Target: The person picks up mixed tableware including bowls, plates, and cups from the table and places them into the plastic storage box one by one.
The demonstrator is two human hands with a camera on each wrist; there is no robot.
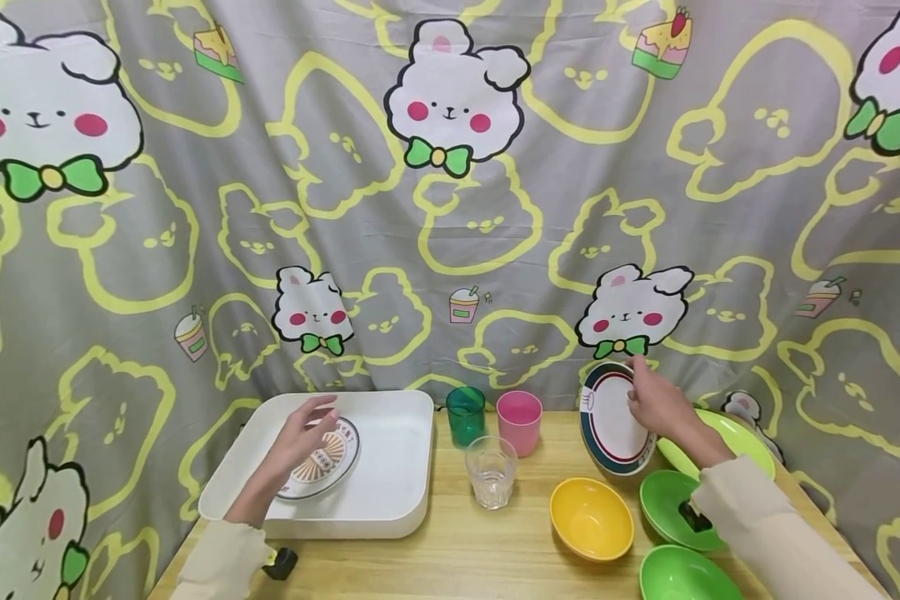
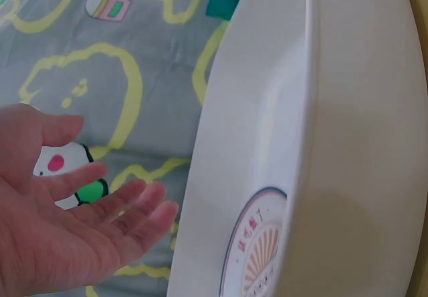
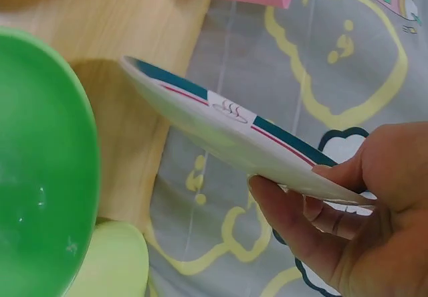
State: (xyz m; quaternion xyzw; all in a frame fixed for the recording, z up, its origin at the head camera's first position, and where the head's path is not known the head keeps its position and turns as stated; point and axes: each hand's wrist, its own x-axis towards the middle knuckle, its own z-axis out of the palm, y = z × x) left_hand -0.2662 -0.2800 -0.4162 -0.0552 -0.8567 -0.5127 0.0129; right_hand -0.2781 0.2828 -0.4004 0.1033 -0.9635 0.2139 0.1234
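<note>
My right hand [image 1: 651,400] pinches the edge of a white plate [image 1: 613,417] with a dark green rim band and a thin red line. The plate is tilted up over the table's right side; in the right wrist view thumb and fingers [image 3: 294,223] grip its edge from both faces. My left hand [image 1: 305,437] hovers over a white basin [image 1: 393,450], fingers relaxed and holding nothing. Below that hand a plate with a sunburst print [image 1: 330,458] lies in the basin, partly hidden by the hand and wrist in the head view.
A teal cup [image 1: 466,417], a pink cup [image 1: 520,423] and a clear glass [image 1: 491,472] stand mid-table. A yellow bowl [image 1: 592,518], green bowls [image 1: 671,508] and a lime plate [image 1: 746,442] sit on the right. A patterned curtain [image 1: 450,233] hangs behind the table.
</note>
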